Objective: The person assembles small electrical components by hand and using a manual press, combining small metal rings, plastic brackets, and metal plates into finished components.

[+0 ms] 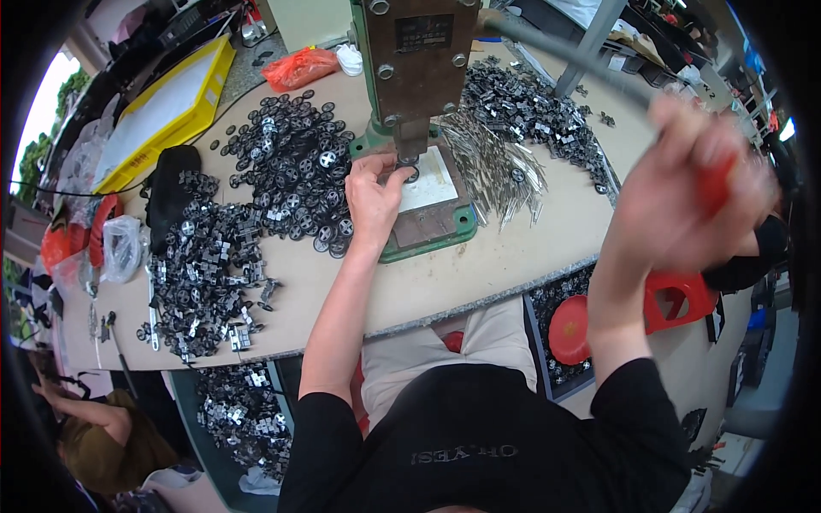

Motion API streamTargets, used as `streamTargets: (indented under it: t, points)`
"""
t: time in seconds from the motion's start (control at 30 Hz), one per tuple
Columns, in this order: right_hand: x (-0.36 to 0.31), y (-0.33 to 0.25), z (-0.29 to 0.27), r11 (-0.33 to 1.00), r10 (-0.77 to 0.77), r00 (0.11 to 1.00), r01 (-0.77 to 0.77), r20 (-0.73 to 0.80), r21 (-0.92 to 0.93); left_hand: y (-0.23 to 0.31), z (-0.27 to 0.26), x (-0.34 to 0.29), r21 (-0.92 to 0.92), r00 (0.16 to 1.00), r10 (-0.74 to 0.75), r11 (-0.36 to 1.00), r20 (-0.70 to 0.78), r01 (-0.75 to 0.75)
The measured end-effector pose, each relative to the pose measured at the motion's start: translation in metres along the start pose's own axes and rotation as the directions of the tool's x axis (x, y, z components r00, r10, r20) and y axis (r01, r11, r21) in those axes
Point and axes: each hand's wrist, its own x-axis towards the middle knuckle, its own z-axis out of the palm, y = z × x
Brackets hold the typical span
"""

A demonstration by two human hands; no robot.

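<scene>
A hand press point(419, 81) with a green frame and brown front plate stands at the far middle of the table. My left hand point(374, 195) rests at its base, fingers closed around a small black wheel point(410, 173) under the ram point(412, 138). A white plate point(434, 181) lies on the press base beside the wheel. My right hand point(684, 184), smeared by motion, is raised at the right and wrapped around the red grip point(717, 181) of the press lever point(573, 58). Black wheels point(291, 162) are heaped left of my left hand; thin metal pins point(505, 175) lie right of the press.
Small black-and-metal parts form piles at the left point(205, 274) and far right point(539, 107). A yellow tray point(209, 81) and red plastic bag point(299, 68) lie farther back. Below the table edge are a green bin point(184, 402) and a red dish point(569, 329). Another person point(107, 436) sits lower left.
</scene>
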Motion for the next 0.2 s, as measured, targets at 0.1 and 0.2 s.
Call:
streamTargets:
  t: [0.1, 0.2]
  points:
    - [-0.01, -0.056, -0.047, 0.972, -0.131, 0.981, 0.155, 0.142, -0.174, 0.029, 0.032, -0.011, -0.131, 0.987, 0.127, 0.985, 0.101, -0.113]
    - [0.035, -0.069, 0.007, 0.854, -0.159, 0.98, 0.196, 0.119, -0.481, 0.022, 0.031, -0.017, -0.274, 0.982, 0.064, 0.962, 0.18, -0.013]
